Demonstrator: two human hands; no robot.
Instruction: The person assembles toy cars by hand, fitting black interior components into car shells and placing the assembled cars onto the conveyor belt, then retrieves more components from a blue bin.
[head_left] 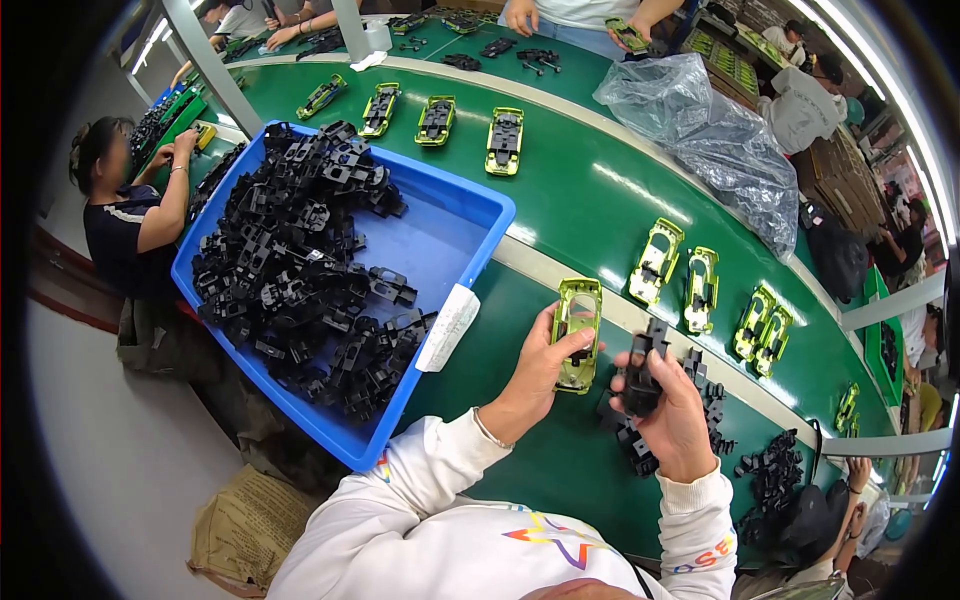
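My left hand point(540, 365) grips a yellow-green toy car body shell point(577, 375), its hollow underside facing up. Close beside it on the right, my right hand point(675, 415) is closed around a black plastic car chassis piece point(643, 375), slightly blurred. The shell and the chassis piece are apart. Beneath and behind my right hand lies a pile of similar black parts point(715, 400) on the green table. To the left of my hands stands a blue bin point(490, 205), heaped with black plastic parts point(290, 230).
Green car shells point(655, 262) lie on the green conveyor belt point(570, 190) ahead; those at far left carry black chassis pieces point(505, 140). A clear plastic sheet point(700, 130) covers part of the far side. Co-workers sit at left point(130, 200) and across. More black parts point(775, 475) lie right.
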